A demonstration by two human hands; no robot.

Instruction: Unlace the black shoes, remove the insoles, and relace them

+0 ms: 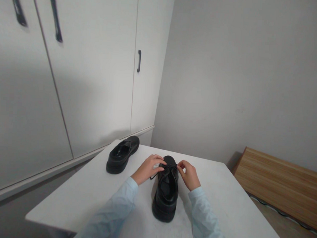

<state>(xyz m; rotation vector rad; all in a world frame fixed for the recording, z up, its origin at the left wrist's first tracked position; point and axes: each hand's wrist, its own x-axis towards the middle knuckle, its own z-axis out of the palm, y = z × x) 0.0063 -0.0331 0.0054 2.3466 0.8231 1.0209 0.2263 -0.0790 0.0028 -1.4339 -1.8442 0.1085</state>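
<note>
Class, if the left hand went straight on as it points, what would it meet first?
The left hand, apparently touching the nearer black shoe, would likely meet that first, though depth is unclear.

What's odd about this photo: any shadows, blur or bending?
Head view: soft shadows on the cupboard doors and on the white table beside the nearer shoe; head view: upper-left handles look smeared, door seams slant; head view: dark lace blends into the black shoe, hiding detail.
</note>
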